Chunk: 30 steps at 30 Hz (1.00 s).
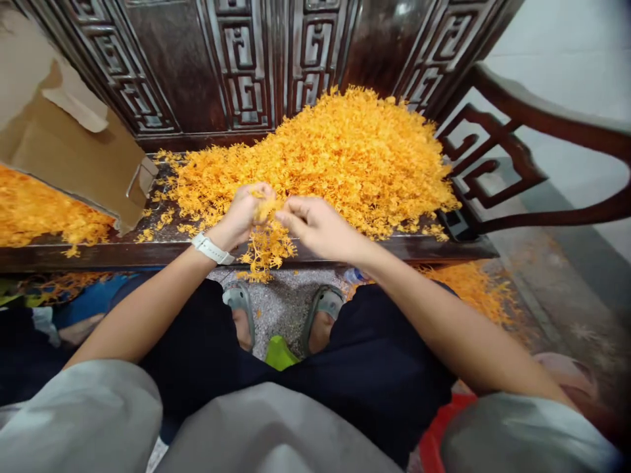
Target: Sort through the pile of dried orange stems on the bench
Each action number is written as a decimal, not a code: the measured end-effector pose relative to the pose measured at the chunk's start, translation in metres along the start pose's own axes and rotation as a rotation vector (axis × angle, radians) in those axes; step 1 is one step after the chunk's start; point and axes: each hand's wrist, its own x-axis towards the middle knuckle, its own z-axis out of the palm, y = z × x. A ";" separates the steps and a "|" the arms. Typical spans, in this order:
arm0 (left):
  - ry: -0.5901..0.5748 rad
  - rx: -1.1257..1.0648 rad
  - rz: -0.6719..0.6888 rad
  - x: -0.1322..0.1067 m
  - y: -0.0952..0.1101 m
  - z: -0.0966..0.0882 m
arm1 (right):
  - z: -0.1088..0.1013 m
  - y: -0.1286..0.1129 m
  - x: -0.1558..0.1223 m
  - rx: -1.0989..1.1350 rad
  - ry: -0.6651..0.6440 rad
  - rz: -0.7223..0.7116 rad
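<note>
My left hand (246, 211), with a white band at the wrist, is closed on a cluster of small orange plastic-looking sprigs (269, 248). The cluster hangs down over the bench's front edge. My right hand (315, 225) is right beside it, thumb and forefinger pinched at the cluster's upper right side; what exactly lies between those fingertips is too small and blurred to make out. Behind both hands a large heap of loose orange sprigs (345, 157) covers the bench seat, highest toward the right.
A dark wooden bench (394, 253) with a carved back holds the heap, its curved armrest (566, 131) at right. At left stands an open cardboard box (73, 157), with more orange sprigs (54, 210) in front. Sprigs (473, 289) also lie below right. Another person's foot (79, 328) shows at lower left.
</note>
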 end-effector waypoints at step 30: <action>0.104 1.008 0.303 0.038 0.000 -0.061 | -0.049 -0.070 -0.039 0.185 -0.403 -0.237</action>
